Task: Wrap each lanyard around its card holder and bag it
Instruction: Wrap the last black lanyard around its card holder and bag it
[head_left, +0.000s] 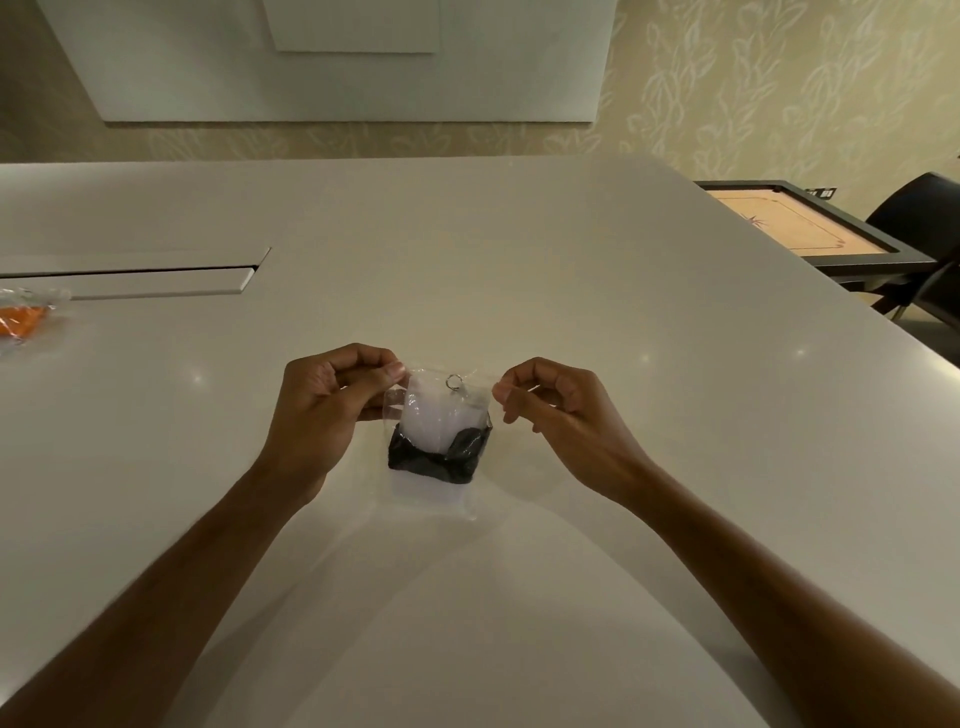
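A clear plastic bag (434, 496) lies on the white table (571, 291) between my hands. Inside it sits a white card holder (434, 421) with a black lanyard (441, 457) wound around its middle and a small metal ring (453, 383) at its top. My left hand (332, 405) pinches the bag's top left corner between thumb and fingers. On the other side, my right hand (556, 410) pinches the top right corner.
At the table's far left edge lies another clear bag holding an orange lanyard (23, 317). A long cable slot with a lid (156, 278) runs across the table's left side. Beyond the table's right edge stand a carrom board (800, 228) and a dark chair (924, 234).
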